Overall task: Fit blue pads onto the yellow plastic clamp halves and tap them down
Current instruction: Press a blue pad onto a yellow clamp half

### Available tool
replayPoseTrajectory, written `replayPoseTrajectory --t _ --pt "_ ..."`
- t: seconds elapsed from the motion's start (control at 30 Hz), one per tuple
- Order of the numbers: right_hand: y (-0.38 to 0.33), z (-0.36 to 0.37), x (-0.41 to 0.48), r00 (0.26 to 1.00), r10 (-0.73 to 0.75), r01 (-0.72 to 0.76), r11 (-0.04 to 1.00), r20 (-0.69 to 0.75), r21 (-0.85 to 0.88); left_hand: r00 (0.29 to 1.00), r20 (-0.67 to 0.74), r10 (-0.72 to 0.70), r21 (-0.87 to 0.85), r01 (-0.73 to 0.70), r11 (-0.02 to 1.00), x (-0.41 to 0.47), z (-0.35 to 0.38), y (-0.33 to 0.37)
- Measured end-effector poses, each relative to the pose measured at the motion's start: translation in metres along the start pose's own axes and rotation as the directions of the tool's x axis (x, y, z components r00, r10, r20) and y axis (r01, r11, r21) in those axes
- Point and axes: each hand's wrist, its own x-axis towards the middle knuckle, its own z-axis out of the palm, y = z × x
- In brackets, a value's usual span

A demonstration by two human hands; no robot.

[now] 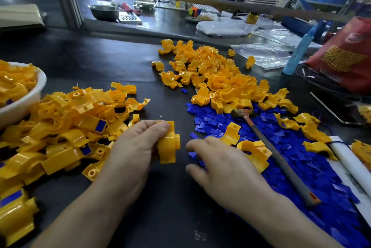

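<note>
Bright yellow for the clamp halves [210,71] heaped at 12 and 9 o'clock, deep blue for the pads [301,163] spread at 4 o'clock, on a black table [100,63]. White for the bowl [38,89] at 9 o'clock. Red with gold lettering for the bag [345,55] at 2 o'clock, pale blue for the bottle [299,51] beside it.

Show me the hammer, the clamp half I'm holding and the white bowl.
hammer [281,160]: head view, middle of its handle.
clamp half [168,145]: head view, its curved outer face.
white bowl [22,105]: head view, its outer wall.
</note>
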Motion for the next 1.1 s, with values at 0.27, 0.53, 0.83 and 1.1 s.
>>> replayPoseTrajectory --t 0.27,0.53,0.83,1.1 --pt "0.005 0.032 0.01 0.997 0.026 -0.003 0.96 0.078 -0.28 1.0 -0.001 -0.025 0.052 0.025 0.998 0.001 0.0 -0.003" --pt "0.017 0.018 0.002 0.959 0.112 -0.024 0.947 -0.262 0.319 0.995 0.066 -0.077 0.108 0.07 0.992 0.0 0.002 -0.01" --pt "0.022 0.01 0.002 0.956 0.29 -0.072 0.367 -0.04 0.927 0.993 0.117 -0.008 0.175 -0.012 0.985 -0.003 0.008 -0.017" --pt "0.02 0.01 0.001 0.957 0.276 -0.04 0.438 -0.092 0.898 0.988 0.154 0.018 0.199 -0.049 0.979 -0.009 0.012 -0.015"
